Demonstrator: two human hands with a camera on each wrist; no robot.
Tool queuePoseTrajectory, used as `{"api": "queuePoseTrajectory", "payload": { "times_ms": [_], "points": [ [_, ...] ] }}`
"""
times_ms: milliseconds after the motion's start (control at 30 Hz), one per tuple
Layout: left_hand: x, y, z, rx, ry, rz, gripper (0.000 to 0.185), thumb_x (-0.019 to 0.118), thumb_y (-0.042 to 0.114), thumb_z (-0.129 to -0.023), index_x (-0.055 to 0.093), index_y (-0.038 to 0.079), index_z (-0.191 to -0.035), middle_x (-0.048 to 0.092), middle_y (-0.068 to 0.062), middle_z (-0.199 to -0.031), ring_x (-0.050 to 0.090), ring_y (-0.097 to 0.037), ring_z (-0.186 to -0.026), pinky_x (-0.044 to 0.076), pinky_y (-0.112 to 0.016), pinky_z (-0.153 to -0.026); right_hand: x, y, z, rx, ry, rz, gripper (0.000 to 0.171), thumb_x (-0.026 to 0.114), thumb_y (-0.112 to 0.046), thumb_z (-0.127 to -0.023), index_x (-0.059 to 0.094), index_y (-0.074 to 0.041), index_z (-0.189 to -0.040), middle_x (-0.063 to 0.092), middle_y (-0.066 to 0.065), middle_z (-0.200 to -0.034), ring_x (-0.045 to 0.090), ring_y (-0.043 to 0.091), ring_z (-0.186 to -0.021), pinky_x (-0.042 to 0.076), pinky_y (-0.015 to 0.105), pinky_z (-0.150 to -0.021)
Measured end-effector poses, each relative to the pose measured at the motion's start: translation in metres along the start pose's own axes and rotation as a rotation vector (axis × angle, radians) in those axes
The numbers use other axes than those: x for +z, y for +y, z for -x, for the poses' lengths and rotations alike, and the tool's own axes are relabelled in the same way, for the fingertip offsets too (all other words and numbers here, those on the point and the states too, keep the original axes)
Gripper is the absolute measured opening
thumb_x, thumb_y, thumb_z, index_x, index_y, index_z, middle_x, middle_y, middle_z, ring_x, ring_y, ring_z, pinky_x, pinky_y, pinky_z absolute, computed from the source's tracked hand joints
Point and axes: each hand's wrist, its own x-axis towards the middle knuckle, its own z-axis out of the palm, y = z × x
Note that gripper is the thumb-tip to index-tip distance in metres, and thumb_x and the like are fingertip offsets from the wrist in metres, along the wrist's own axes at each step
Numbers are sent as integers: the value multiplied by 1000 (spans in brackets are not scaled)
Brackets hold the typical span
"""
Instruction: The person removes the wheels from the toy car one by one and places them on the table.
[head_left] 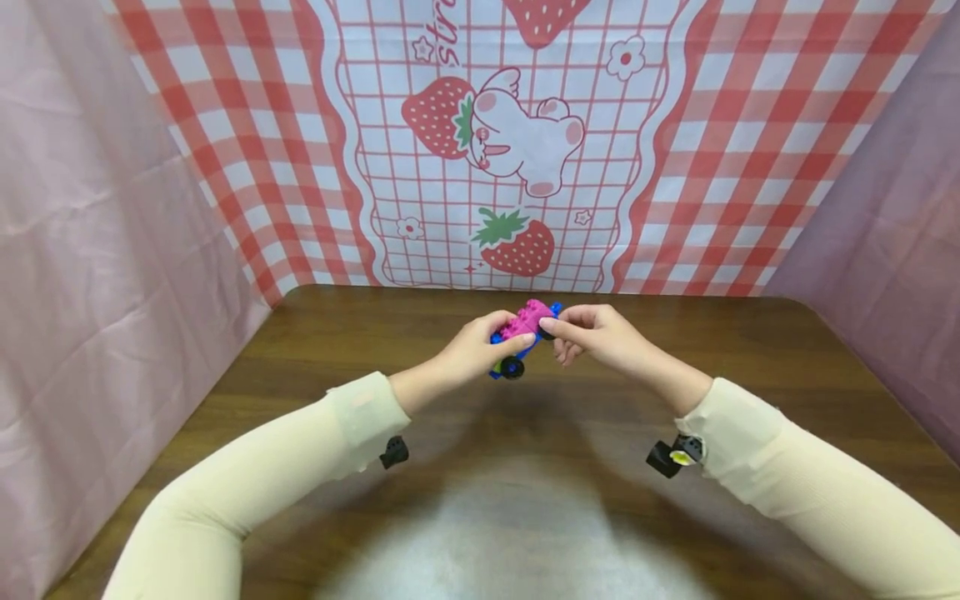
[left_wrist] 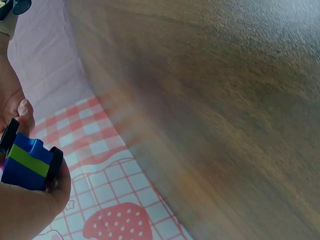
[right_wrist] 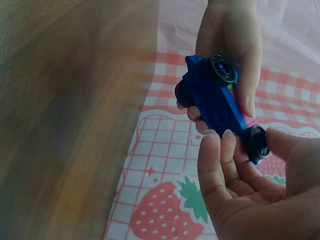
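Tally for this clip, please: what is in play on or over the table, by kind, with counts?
Toy car, blue base, pink bricks on top, black wheels: 1
Hands gripping it: 2, left hand and right hand
Wrist-worn cameras: 2, left camera, right camera
Wooden table: 1
Total: 6

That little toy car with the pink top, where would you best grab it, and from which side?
Grip the toy car by its blocky blue body, between the wheels, coming in from the long sides. Those faces look flat and broad, while the black wheels would probably spin under the fingers. The left hand holds the body this way; the right hand pinches one end.
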Motion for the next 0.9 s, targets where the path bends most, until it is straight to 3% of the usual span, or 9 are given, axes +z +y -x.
{"api": "queuePoseTrajectory", "payload": {
  "times_ms": [167, 333, 633, 900],
  "points": [
    [1, 1, 2, -3, 6, -9, 34, 61, 35, -96, 60, 8, -116, 66, -9, -103, 61, -15, -85, 50, -26, -72, 4, 1, 1, -36, -39, -31, 37, 53, -27, -100, 63, 6, -89, 66, 11, -73, 66, 20, -65, 58, 37, -68],
    [1, -1, 3, 11, 11, -34, 33, 60, 35, -96, 59, 8, -115, 66, -8, -102, 61, -16, -85, 50, -26, -72, 9, 2, 1, -46, -33, -35, 37, 52, -24, -101, 63, 8, -86, 66, 11, -71, 64, 17, -61, 57, 32, -62],
    [0, 5, 2, 29, 21, -131, 35, 57, 36, -97, 58, 5, -113, 63, -8, -94, 57, -15, -79, 46, -23, -66, 17, 3, 2, -106, 129, 124, 37, 58, -26, -98, 67, 3, -76, 60, 7, -58, 56, 11, -50, 51, 28, -49],
    [4, 2, 2, 3, 17, -147, 35, 57, 36, -97, 59, 3, -111, 62, -7, -90, 53, -14, -75, 43, -22, -62, 25, 9, 5, -164, 241, 268, 36, 63, -29, -95, 68, -6, -68, 61, 2, -54, 54, 11, -47, 47, 25, -47]
  ]
}}
